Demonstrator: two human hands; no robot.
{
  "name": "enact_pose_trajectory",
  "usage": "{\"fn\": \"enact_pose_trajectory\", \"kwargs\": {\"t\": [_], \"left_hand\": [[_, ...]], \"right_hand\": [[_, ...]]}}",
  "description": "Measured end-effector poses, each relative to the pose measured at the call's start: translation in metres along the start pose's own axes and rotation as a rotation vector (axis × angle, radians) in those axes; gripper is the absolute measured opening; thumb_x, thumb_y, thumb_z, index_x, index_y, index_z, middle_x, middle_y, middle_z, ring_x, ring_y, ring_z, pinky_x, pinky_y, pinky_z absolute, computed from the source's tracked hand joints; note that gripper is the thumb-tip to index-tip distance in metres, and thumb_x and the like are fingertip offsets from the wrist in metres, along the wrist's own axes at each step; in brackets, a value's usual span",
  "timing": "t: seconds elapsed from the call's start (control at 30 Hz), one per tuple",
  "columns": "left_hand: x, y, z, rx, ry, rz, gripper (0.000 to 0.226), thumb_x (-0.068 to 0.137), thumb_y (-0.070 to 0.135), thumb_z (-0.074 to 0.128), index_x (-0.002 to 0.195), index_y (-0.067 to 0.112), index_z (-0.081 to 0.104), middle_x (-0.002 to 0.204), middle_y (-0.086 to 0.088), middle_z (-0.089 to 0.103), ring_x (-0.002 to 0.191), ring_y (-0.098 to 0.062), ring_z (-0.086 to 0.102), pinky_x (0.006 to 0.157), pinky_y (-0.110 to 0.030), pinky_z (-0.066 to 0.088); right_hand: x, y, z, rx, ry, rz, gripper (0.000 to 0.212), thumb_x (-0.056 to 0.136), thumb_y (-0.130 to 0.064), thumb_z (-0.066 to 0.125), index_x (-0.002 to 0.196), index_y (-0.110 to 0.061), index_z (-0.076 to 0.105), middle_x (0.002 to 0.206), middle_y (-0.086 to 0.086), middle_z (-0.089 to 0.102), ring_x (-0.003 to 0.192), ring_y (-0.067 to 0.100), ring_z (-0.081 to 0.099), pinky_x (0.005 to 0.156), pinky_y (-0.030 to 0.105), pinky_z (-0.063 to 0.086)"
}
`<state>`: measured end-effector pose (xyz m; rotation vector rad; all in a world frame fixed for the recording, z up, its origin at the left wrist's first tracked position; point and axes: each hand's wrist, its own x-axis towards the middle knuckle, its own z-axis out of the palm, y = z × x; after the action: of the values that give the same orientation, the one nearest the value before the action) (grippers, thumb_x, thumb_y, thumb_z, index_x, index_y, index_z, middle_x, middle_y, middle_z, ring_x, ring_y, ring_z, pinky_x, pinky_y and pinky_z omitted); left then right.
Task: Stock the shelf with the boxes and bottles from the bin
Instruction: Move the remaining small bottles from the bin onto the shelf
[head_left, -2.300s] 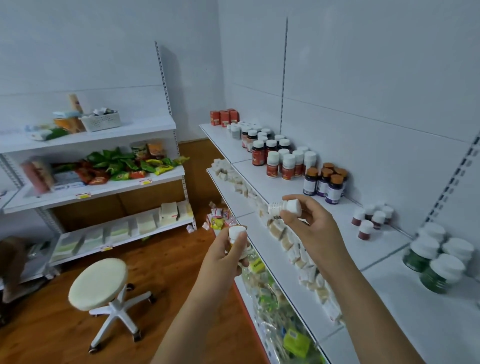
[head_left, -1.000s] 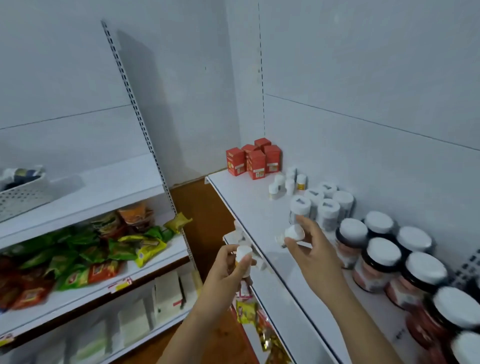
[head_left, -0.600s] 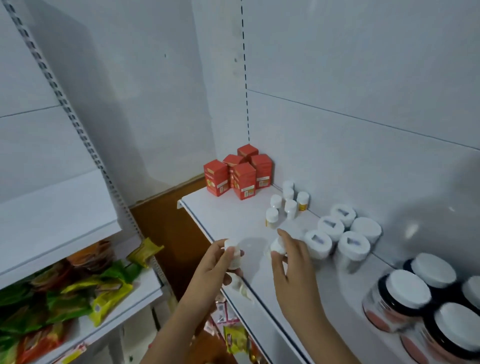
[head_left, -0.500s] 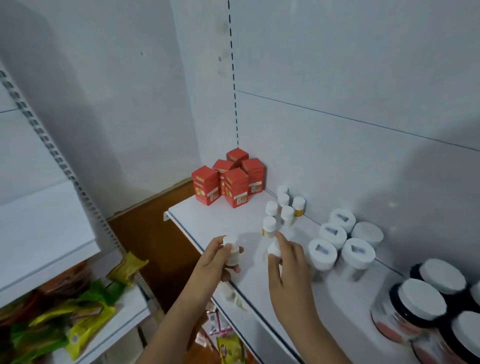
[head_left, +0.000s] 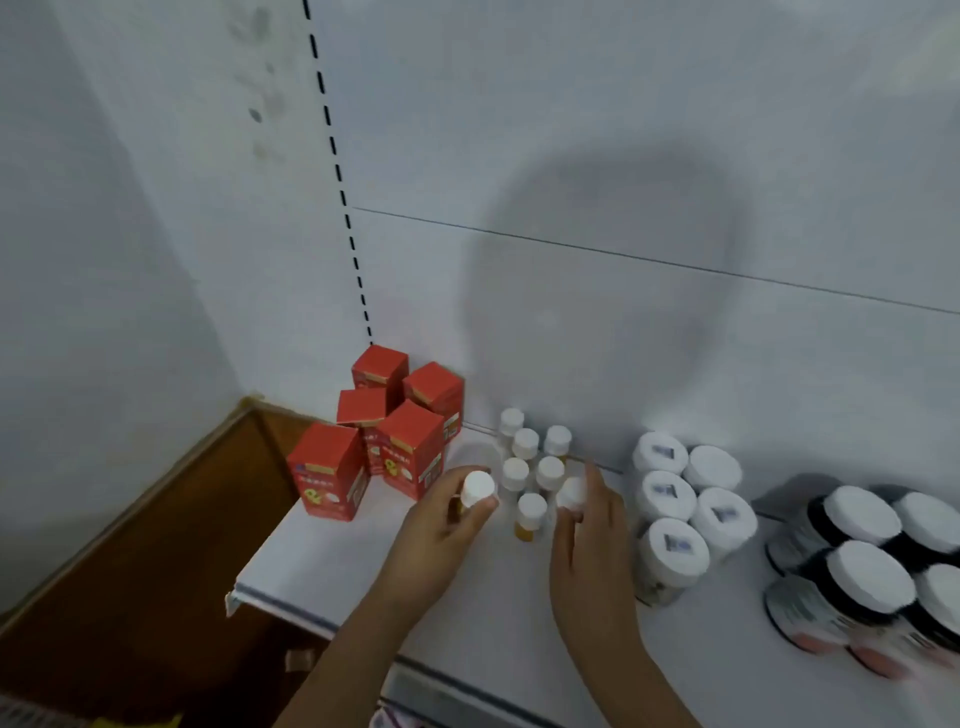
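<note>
Head camera looks down on the white shelf (head_left: 332, 566), where my left hand (head_left: 436, 540) curls around a small white-capped bottle (head_left: 477, 488), held upright just beside the red boxes (head_left: 384, 441). My right hand (head_left: 589, 530) pinches a second small bottle (head_left: 571, 493) at the edge of the cluster of small white-capped bottles (head_left: 530, 457). To the right stand white-lidded tubs (head_left: 675, 499), then dark jars (head_left: 862, 566).
</note>
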<state>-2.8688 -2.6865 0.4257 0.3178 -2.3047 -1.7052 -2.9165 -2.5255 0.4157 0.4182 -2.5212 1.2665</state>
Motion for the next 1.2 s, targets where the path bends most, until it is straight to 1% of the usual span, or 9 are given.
{"fn": "enact_pose_trajectory", "kwargs": {"t": [0.07,0.2,0.37,0.47,0.6,0.77,0.93,1.13,1.2], "left_hand": [[0.007,-0.009,0.001,0.044,-0.022,0.051,0.019,0.097,0.029,0.06,0.116,0.031,0.058,0.108,0.02,0.063,0.103,-0.001,0.06,0.084,-0.014,0.046],[0.013,-0.033,0.003,0.208,-0.085,0.085,0.024,0.094,0.034,0.064,0.114,0.032,0.052,0.102,0.017,0.063,0.094,-0.003,0.06,0.079,-0.02,0.048],[0.012,-0.048,0.003,0.363,0.017,0.244,0.031,0.087,0.026,0.073,0.115,0.027,0.06,0.11,0.011,0.055,0.102,0.001,0.049,0.088,-0.007,0.035],[0.017,-0.045,0.005,0.3,-0.014,0.214,0.034,0.089,0.02,0.071,0.121,0.024,0.06,0.11,0.01,0.056,0.097,0.0,0.055,0.083,-0.008,0.041],[0.02,-0.043,0.013,0.353,-0.024,0.232,0.038,0.089,0.016,0.069,0.126,0.022,0.059,0.114,0.008,0.062,0.102,-0.008,0.055,0.091,-0.022,0.044],[0.02,-0.049,0.012,0.405,-0.015,0.226,0.05,0.086,0.011,0.069,0.133,0.019,0.055,0.117,0.006,0.06,0.105,-0.011,0.054,0.095,-0.025,0.043],[0.008,-0.045,0.009,0.425,-0.031,0.218,0.057,0.086,0.012,0.07,0.139,0.018,0.049,0.117,0.009,0.052,0.106,-0.007,0.05,0.097,-0.022,0.042],[-0.03,-0.04,0.0,0.454,0.007,0.181,0.05,0.091,0.019,0.064,0.138,0.023,0.048,0.127,0.012,0.048,0.116,-0.006,0.048,0.102,-0.026,0.043],[-0.04,-0.038,-0.004,0.471,0.03,0.186,0.046,0.092,0.019,0.063,0.136,0.024,0.051,0.127,0.011,0.051,0.117,-0.007,0.05,0.103,-0.028,0.045]], "right_hand": [[-0.001,0.006,0.009,-0.001,-0.009,0.048,0.05,0.098,-0.003,0.051,0.146,-0.008,0.037,0.124,-0.002,0.048,0.108,-0.006,0.038,0.095,-0.002,0.021],[-0.008,0.023,0.022,-0.05,-0.107,0.125,0.051,0.102,-0.017,0.044,0.151,-0.017,0.03,0.145,0.003,0.047,0.131,0.018,0.046,0.1,0.019,0.033],[-0.005,0.028,0.026,-0.061,-0.074,0.129,0.054,0.097,-0.017,0.052,0.149,-0.018,0.036,0.13,0.001,0.059,0.12,0.019,0.054,0.097,0.037,0.047],[-0.004,0.031,0.029,-0.089,-0.033,0.131,0.049,0.098,-0.022,0.053,0.145,-0.015,0.042,0.127,0.001,0.06,0.118,0.017,0.055,0.099,0.035,0.046],[-0.004,0.035,0.031,-0.171,-0.02,0.108,0.039,0.099,-0.025,0.052,0.136,-0.011,0.051,0.131,0.004,0.057,0.127,0.022,0.05,0.105,0.04,0.042],[-0.005,0.035,0.031,-0.235,-0.008,0.084,0.039,0.098,-0.027,0.045,0.131,-0.009,0.053,0.131,0.006,0.055,0.125,0.025,0.049,0.106,0.036,0.038],[-0.009,0.031,0.026,-0.196,0.001,0.102,0.051,0.09,0.002,0.057,0.14,-0.002,0.046,0.137,0.014,0.051,0.131,0.029,0.046,0.114,0.039,0.035],[-0.04,0.012,0.0,-0.112,-0.091,0.132,0.06,0.095,-0.004,0.051,0.151,-0.009,0.03,0.15,0.005,0.036,0.14,0.014,0.026,0.112,0.015,0.017],[-0.045,0.009,-0.007,-0.119,-0.119,0.091,0.059,0.096,-0.007,0.051,0.151,-0.011,0.03,0.15,0.005,0.035,0.14,0.014,0.027,0.11,0.014,0.017]]}}
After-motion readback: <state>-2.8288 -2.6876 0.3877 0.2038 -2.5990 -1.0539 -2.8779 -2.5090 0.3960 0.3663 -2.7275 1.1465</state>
